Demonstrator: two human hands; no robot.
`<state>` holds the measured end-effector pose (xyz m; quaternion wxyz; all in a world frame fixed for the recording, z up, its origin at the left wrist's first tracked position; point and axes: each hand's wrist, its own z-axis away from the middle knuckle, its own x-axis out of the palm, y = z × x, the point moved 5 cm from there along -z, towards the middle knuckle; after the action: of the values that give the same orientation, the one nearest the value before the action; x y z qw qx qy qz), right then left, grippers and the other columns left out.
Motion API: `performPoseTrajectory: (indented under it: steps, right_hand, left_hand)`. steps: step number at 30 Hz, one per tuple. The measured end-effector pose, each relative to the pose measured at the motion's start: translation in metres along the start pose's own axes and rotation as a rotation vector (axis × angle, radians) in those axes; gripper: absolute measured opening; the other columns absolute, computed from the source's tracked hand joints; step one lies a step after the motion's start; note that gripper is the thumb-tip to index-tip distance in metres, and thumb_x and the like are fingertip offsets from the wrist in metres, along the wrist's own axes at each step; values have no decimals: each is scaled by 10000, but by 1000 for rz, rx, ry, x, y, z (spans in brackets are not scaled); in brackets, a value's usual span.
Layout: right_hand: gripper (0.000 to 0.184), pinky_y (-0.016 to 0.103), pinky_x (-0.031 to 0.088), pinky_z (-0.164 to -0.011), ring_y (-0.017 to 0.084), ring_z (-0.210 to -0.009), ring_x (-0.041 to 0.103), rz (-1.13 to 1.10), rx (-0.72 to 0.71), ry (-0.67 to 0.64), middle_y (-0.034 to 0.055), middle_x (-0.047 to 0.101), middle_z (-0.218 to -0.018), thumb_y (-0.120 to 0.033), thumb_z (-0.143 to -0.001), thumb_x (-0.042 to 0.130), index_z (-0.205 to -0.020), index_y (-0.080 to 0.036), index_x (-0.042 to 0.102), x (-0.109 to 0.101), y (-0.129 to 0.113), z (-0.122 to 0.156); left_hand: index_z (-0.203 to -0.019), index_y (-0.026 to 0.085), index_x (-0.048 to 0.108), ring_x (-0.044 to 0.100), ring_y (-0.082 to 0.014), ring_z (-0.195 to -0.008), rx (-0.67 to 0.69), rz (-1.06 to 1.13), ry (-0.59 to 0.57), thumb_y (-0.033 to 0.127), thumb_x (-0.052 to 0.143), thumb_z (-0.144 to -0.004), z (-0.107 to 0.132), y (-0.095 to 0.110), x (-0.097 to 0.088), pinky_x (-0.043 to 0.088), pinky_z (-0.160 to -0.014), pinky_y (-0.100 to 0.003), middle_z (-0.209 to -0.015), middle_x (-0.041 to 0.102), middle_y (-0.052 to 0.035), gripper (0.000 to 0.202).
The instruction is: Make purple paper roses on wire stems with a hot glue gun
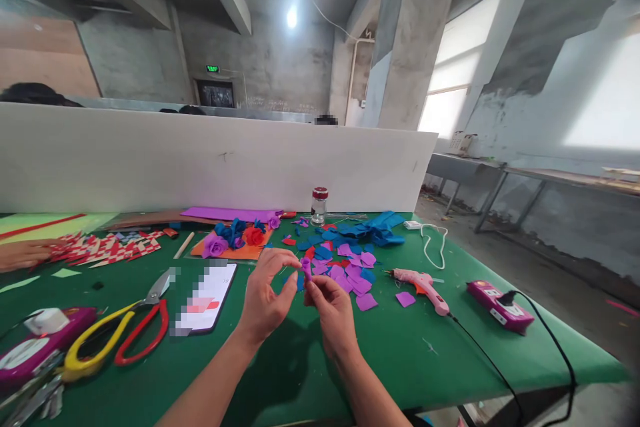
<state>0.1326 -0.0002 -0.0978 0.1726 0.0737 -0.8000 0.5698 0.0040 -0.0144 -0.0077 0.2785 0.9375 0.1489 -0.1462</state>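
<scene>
Between finger and thumb, my right hand (330, 310) pinches the base of a small rolled purple paper flower bud (307, 268). My left hand (273, 290) is at the bud's left side, its index fingertip at the bud and its thumb apart from the index finger. Behind my hands lies a scatter of purple petals (355, 275), with blue and red pieces among them. Finished-looking paper flowers in purple, blue and red, such as a purple rose (214, 245), rest on an orange sheet (257, 252) to the left.
Right of the petals lie a pink glue gun (423, 288) and a purple power strip (500, 307). On the left are large scissors (133, 320), a phone (210, 297) and another person's hand (25, 253) at checked strips. A glass jar (319, 207) stands before the white partition (225, 173).
</scene>
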Motion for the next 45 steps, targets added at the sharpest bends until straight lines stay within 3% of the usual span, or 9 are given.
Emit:
performPoseTrajectory:
  steps: [4,15,21,45]
  right_hand:
    - [239,241,449,-560,119,-555,545,30,30,1,-10,603,-618,-386,-760,689,-823,-156,681,1,7,3]
    - [173,238,436,-548,135,-585,535,224,-121,70,6,612,-644,-336,-802,638,-836,-174,690,-6,-4,6]
    - [191,232,419,-527,136,-573,527,294,-133,107,5,608,-644,-353,-830,615,-861,-180,688,-11,-4,6]
    - [146,266,468,-625,156,-690,593,498,-335,133,38,685,-818,-242,-876,559,-901,-201,696,-11,-21,10]
  left_hand:
    - [-843,216,611,551,-198,-933,-14,-18,-22,141,528,-841,0,-4,0,448,-836,-359,-922,598,-34,112]
    - [-830,219,621,561,-206,-910,-25,-68,-52,163,536,-842,1,-4,-2,463,-820,-374,-893,605,-38,103]
    - [-866,218,624,547,-210,-949,6,-100,-29,142,544,-824,0,0,-1,458,-852,-375,-948,579,-47,119]
    - [-804,219,604,550,-219,-975,15,-201,-97,143,573,-800,0,4,7,469,-860,-385,-985,581,-46,82]
